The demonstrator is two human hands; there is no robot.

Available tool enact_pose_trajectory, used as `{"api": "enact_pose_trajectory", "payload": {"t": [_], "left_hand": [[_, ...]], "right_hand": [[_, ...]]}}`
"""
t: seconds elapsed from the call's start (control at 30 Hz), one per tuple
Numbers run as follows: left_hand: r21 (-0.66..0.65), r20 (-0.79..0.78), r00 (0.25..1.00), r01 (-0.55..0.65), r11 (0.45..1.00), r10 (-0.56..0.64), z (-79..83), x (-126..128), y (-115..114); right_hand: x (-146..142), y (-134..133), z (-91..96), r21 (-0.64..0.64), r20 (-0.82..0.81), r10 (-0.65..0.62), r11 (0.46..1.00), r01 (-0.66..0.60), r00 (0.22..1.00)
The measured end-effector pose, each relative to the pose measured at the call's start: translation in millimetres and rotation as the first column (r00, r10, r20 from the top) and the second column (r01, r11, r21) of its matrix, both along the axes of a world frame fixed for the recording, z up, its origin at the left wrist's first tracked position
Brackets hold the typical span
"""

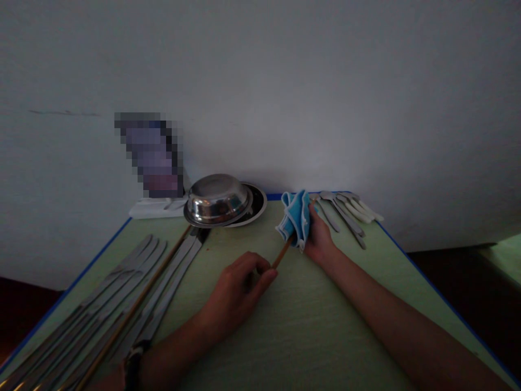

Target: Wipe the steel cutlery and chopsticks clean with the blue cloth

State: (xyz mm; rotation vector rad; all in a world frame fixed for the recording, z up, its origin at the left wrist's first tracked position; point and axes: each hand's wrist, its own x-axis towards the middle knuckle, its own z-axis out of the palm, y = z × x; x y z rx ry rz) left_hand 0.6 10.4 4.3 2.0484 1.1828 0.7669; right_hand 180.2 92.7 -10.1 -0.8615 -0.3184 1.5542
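Note:
My left hand point(248, 285) pinches the near end of a thin wooden chopstick point(281, 255) between thumb and fingers, above the middle of the table. Around the chopstick's upper part, my right hand point(321, 239) is closed on a crumpled blue cloth point(299, 214) with white edging, which looks like a folded face mask. The cloth hides much of the chopstick; its far tip shows just past my right hand. Most of my right fingers are hidden behind the cloth.
An upturned steel bowl point(217, 198) rests on a dark, silver-rimmed dish point(257, 203) near the wall. Long metal cutlery point(109, 285) and a thin wooden stick point(142, 296) lie left. Spoons point(344, 212) with metal and white handles lie right. A pixelated upright device point(152, 155) stands back left.

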Motion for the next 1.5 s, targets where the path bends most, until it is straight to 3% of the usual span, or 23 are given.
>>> {"api": "enact_pose_trajectory", "payload": {"t": [0.13,0.3,0.43,0.67,0.77,0.9,0.97,1.07,1.3,1.5], "left_hand": [[-0.057,-0.071,0.993,-0.097,0.994,0.093,-3.7,1.0,3.0],[-0.137,0.038,0.993,-0.102,0.985,0.108,-2.0,-0.3,4.8],[-0.151,0.091,0.986,-0.122,0.981,0.136,2.2,0.5,4.4],[-0.155,0.038,0.994,-0.094,0.983,0.101,3.6,2.2,5.7],[-0.144,-0.013,0.996,-0.094,0.985,0.094,4.2,1.4,5.5],[-0.061,-0.123,0.985,0.11,0.992,-0.117,6.8,0.3,1.7],[-0.001,-0.192,0.954,0.235,0.972,-0.23,7.4,0.4,-0.7],[0.038,-0.258,0.93,0.282,0.959,-0.263,7.7,1.6,-3.2],[-0.022,-0.206,0.973,0.098,0.995,-0.1,1.0,7.1,-3.7],[-0.024,-0.175,0.962,0.211,0.977,-0.212,-0.9,2.9,-1.7]], "right_hand": [[-6.6,-9.5,-2.2,0.099,0.11,0.13,0.985,-0.141,0.985],[-13.2,-21.4,-2.0,0.228,0.204,0.347,0.892,-0.389,0.915],[-13.0,-22.9,0.4,0.256,0.208,0.383,0.867,-0.428,0.9],[-14.9,-21.2,0.4,0.187,0.145,0.343,0.912,-0.366,0.928],[-14.7,-14.8,-3.2,0.142,0.081,0.25,0.955,-0.26,0.965],[-11.2,-3.4,-8.8,0.036,0.003,0.001,0.999,-0.001,1.0],[-10.0,-0.9,-10.0,0.016,0.014,-0.049,0.999,0.049,0.999],[-10.4,-2.1,-10.1,0.041,0.043,-0.017,0.999,0.015,0.999],[-14.0,-5.6,-9.5,0.081,0.033,-0.006,0.997,0.003,0.999],[-10.2,-0.3,-11.7,0.046,0.027,-0.025,0.999,0.024,0.999]]}}
